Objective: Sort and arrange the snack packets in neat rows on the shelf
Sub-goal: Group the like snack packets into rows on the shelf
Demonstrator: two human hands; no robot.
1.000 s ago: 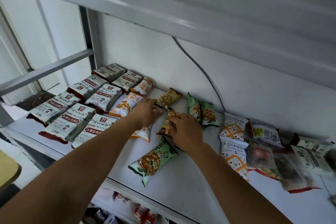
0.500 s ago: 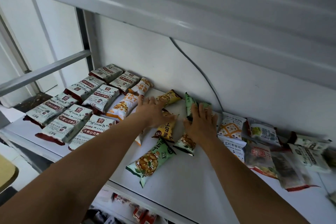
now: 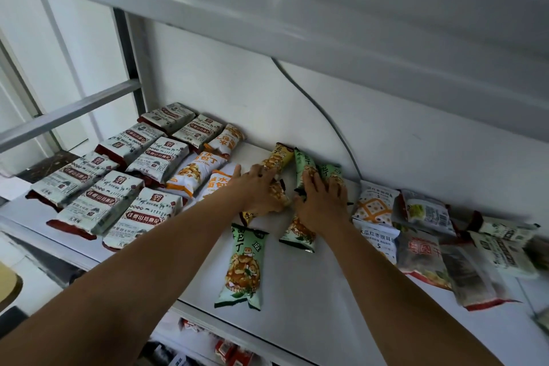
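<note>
Snack packets (image 3: 154,157) sit in tidy rows by kind at the left of the shelf (image 3: 297,291), while a mixed heap (image 3: 421,255) lies unsorted at the right. Between them the left hand (image 3: 261,187) lies on the yellow packets (image 3: 276,159) and the right hand (image 3: 322,205) on the green packets (image 3: 306,168), the fingers (image 3: 310,184) of both laid flat and spread, pressing rather than gripping, probably to slide each colour into its own line. One loose green packet (image 3: 243,264) lies apart near the front edge, likely awaiting its row.
</note>
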